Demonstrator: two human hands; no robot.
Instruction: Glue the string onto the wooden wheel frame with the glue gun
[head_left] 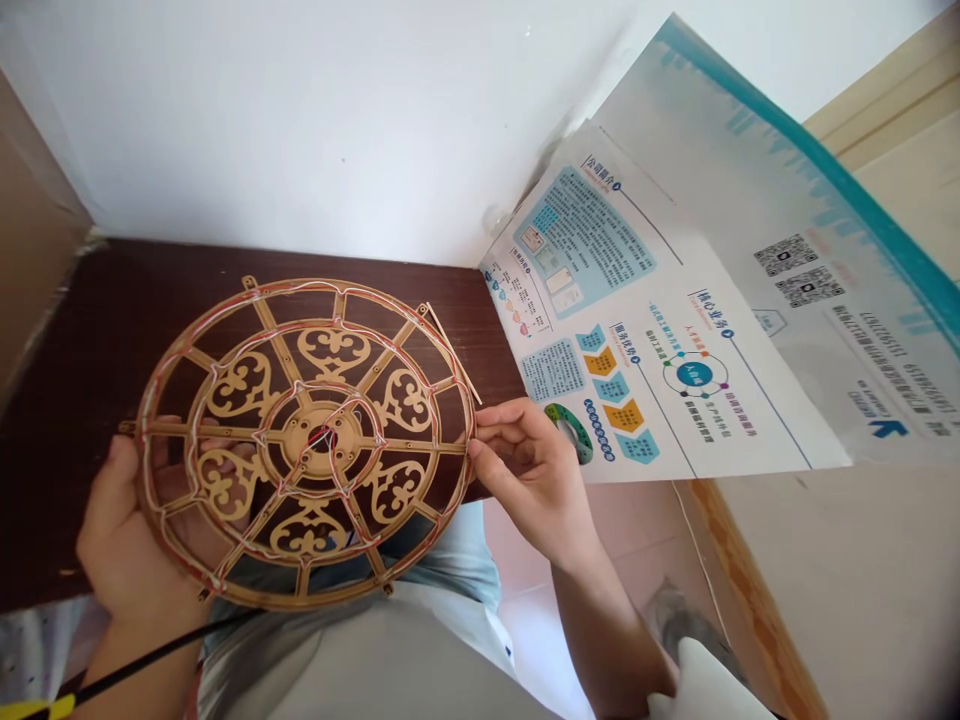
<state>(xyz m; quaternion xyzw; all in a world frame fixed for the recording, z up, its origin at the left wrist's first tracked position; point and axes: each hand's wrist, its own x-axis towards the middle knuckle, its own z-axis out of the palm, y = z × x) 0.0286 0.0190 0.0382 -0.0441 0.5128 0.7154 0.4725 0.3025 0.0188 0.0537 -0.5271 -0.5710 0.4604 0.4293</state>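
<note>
Two hands in view, both engaged; left hand (124, 530) grasps the left rim of one round frame (302, 580), thumb on top beside a tab, fingers behind and partly visible through the openings; right hand (536, 475) pinches the right rim between thumb and fingers; whether a wire is also caught there, cannot tell.

Frame: held over the near part of one dark brown table (97, 340) and the person's lap, wired face up; whether it touches the tabletop, cannot tell; three concentric rings around one hub (319, 462); six scroll ornaments (334, 350) set about the hub; five rim tabs visible, the stretch by the right fingers partly covered; red and white wires (324, 436) run along rings and spokes, gathering at the hub; wire count not resolvable.

One thin pale strip (454, 355) just beyond the right far rim, slanting toward the right hand; one black cable (169, 645) at near left, with one yellow piece (37, 710) at its end.

Farther out: one white wall (262, 130) behind the table; one printed sheet (757, 360) to the right, bearing two QR codes and five chevrons, three blue, two orange.
</note>
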